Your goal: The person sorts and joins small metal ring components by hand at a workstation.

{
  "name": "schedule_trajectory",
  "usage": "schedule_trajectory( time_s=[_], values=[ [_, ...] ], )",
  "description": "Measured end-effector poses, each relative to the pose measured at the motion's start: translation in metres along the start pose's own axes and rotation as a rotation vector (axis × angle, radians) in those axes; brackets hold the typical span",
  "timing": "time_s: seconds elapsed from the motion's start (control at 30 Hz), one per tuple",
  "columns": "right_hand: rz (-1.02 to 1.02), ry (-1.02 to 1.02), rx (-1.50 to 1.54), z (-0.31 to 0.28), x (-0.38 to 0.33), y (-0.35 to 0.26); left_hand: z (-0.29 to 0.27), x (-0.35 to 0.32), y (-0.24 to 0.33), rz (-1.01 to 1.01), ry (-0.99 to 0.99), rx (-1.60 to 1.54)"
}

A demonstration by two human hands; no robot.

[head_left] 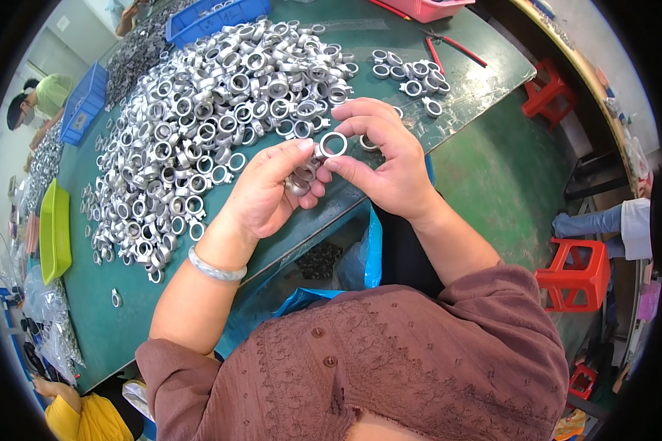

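Note:
Over the table's front edge, my right hand [393,158] pinches a silver metal ring clamp [334,144] between thumb and fingers, its round opening facing me. My left hand [261,191] is closed around at least one more ring clamp [299,184] in its curled fingers, and its thumb touches the side of the pinched one. Just beyond both hands spreads a big heap of similar ring clamps [228,110]. To the right of the heap lies a small separate group [413,73] of them. Part of one clamp [368,143] shows behind my right hand.
Red-handled pliers [452,50] lie at the far right of the green table [95,331]. Blue bins [217,22] and a yellow-green tray [54,231] stand around the heap. An open blue bag [373,246] hangs below the edge. Red stools [577,275] stand right; other people sit left.

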State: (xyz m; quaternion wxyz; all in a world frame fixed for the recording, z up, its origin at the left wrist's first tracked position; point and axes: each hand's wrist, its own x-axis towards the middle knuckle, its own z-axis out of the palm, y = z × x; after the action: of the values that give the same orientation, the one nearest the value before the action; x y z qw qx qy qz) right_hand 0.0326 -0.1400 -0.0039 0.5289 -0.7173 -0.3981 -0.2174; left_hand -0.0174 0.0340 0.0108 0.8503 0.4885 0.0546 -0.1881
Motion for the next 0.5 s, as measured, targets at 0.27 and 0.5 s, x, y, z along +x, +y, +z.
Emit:
schedule_trajectory(
  time_s=[0.27,0.5],
  values=[
    [-0.054,-0.029,-0.064,-0.0019,-0.0003,-0.0001,-0.0041,0.0017,-0.0016,0.028,-0.045,0.027],
    [-0.168,-0.080,-0.262,-0.0043,0.0006,-0.0014,-0.0048,0.0019,-0.0011,0.058,-0.030,0.047]
  ],
)
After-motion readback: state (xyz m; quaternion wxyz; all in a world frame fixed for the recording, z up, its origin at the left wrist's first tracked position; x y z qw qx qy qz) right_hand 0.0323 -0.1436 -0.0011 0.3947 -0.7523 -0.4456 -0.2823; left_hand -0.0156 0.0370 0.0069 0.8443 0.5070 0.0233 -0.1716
